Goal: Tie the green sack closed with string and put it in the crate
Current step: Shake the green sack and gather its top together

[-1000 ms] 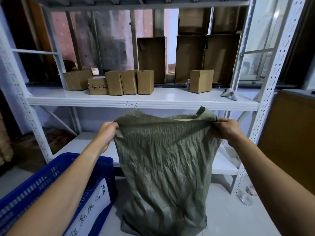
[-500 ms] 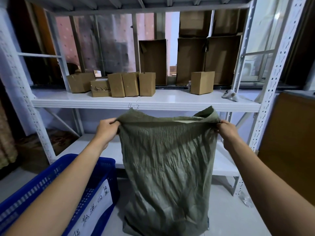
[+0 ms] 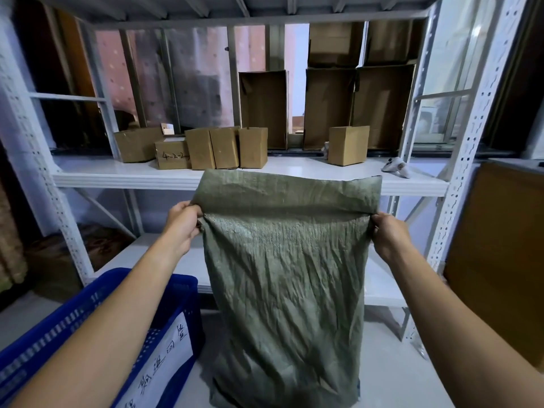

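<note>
- While both hands grip its top corners, green sack (image 3: 282,290) hangs upright at centre of view. Woven cloth, heavily creased, stretched flat between the hands. A band of its top stands above the grip line and overlaps the front edge of the shelf behind. Its bottom reaches 6 o'clock at the edge of view; contact with the floor cannot be told.
- Left hand (image 3: 181,228): at 10 o'clock of the sack, fingers curled, pinching the cloth at the sack's left edge. Its forearm enters from 7 o'clock, passing over the crate.
- Right hand (image 3: 388,237): at 2 o'clock of the sack, fingers curled, gripping the sack's right edge. Its forearm enters from 5 o'clock.
- Crate (image 3: 88,313): blue plastic with slotted walls, at 7 o'clock, just beside the sack's lower left. The sack is outside it.
- Label (image 3: 164,366): white paper with handwritten characters, on the crate wall nearest the sack.
- Rack (image 3: 123,181): white metal with perforated uprights, behind the sack. Its middle shelf lies at 12 o'clock.
- Small boxes (image 3: 223,148): brown cardboard, closed, in a row at 11 o'clock on the middle shelf.
- Marked box (image 3: 172,156): in that row, with "4-2-2" written in pen.
- Single box (image 3: 348,145): brown cardboard, at 1 o'clock, apart from the row.
- Tall boxes (image 3: 263,108): open, on end at the shelf's rear, 12 to 1 o'clock.
- White object (image 3: 396,167): at 2 o'clock beside the right upright; kind cannot be told.
</note>
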`<act>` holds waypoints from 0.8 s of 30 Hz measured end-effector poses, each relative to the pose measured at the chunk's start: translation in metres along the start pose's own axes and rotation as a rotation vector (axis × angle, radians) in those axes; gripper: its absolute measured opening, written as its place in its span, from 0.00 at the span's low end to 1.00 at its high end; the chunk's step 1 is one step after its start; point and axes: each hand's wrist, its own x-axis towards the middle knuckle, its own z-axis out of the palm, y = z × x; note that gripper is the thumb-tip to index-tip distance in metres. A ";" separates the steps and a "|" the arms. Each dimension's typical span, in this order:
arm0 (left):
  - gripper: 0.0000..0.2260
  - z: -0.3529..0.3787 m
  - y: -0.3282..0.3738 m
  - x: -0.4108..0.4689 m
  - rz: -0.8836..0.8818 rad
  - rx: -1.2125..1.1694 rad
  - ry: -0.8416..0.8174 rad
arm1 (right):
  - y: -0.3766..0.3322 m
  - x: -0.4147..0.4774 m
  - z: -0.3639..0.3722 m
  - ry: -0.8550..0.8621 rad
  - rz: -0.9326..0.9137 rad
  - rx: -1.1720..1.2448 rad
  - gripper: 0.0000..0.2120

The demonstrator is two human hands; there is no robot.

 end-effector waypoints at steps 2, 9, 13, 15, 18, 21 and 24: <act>0.09 0.004 0.000 0.001 -0.044 -0.150 0.028 | 0.002 -0.002 0.004 0.002 0.064 0.147 0.15; 0.17 0.014 -0.028 0.035 -0.174 -0.332 0.005 | 0.004 -0.020 0.027 -0.063 0.141 0.296 0.14; 0.24 0.017 -0.048 0.065 -0.153 -0.325 0.030 | -0.001 -0.040 0.028 -0.154 0.121 0.098 0.09; 0.17 0.024 -0.033 0.036 -0.103 -0.308 0.070 | -0.001 -0.039 0.028 -0.107 0.086 -0.139 0.10; 0.16 0.028 -0.025 0.018 -0.078 -0.262 0.055 | 0.000 -0.038 0.028 -0.091 0.035 -0.243 0.08; 0.13 0.031 -0.025 0.014 -0.085 -0.195 0.033 | 0.003 -0.035 0.025 -0.113 0.002 -0.274 0.07; 0.07 0.037 -0.019 -0.004 -0.057 -0.170 0.009 | 0.006 -0.031 0.023 -0.131 0.015 -0.239 0.06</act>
